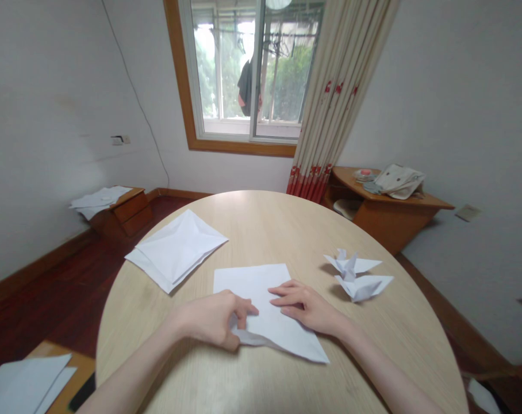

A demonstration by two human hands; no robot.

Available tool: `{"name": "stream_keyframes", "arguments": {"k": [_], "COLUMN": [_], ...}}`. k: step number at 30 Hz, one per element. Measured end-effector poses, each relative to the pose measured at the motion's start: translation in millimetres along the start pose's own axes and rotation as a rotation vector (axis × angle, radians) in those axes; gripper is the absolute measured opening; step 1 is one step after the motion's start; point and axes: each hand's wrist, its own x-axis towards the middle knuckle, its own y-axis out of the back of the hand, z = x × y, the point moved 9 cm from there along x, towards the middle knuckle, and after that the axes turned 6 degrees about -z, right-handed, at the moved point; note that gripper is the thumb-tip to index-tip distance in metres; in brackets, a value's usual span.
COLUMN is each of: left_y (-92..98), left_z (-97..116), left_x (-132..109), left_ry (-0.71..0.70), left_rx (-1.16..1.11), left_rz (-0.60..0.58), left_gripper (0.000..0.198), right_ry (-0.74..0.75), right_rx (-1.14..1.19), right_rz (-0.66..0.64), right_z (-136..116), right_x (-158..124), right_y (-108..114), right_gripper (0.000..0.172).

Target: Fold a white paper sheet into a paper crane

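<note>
At the far left, a few flat white paper sheets [28, 382] are lying on a light brown wooden surface [77, 368]. Beyond them, a low brown wooden cabinet with drawers [133, 213] is standing by the wall, with more white papers [101, 198] covering part of its top. On the round, pale wood-grain table [261, 224], a stack of creased white paper squares [179, 250] is resting at the left.

Just to its right, the left hand [218, 319] is curling at the near-left edge of a white folded paper sheet [244, 282], its thumb and bent fingers standing a little apart; whether they are pinching the paper cannot be told. The sheet is lying at the middle of the table, its near edge curling up and one sharp corner pointing to the near right. The right hand [304, 307] is pressing flat on the sheet, fingers spreading slightly and gripping nothing.

Farther right, two white folded paper birds [367, 287] are sitting close together, overlapping in this view. Beyond the table, a brown wooden corner stand [386, 227] is holding a whitish cloth bag [401, 181].
</note>
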Motion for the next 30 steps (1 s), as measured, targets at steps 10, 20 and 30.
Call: {"name": "stream_keyframes", "arguments": {"k": [10, 20, 30], "left_y": [30.3, 53.3, 67.5], "left_z": [-10, -38, -59], "left_x": [-2, -3, -6], "left_ry": [-0.002, 0.078, 0.167], "left_rx": [-0.172, -0.221, -0.135], "left_rz": [0.205, 0.460, 0.667], "left_gripper": [0.027, 0.029, 0.027], "right_ry": [0.028, -0.114, -0.176], "right_rx": [0.286, 0.664, 0.450], "right_rz": [-0.129, 0.041, 0.291], "right_z": [-5, 17, 41], "right_x": [-13, -15, -14], "right_y": [9, 13, 22], "right_gripper": [0.071, 0.096, 0.078]}}
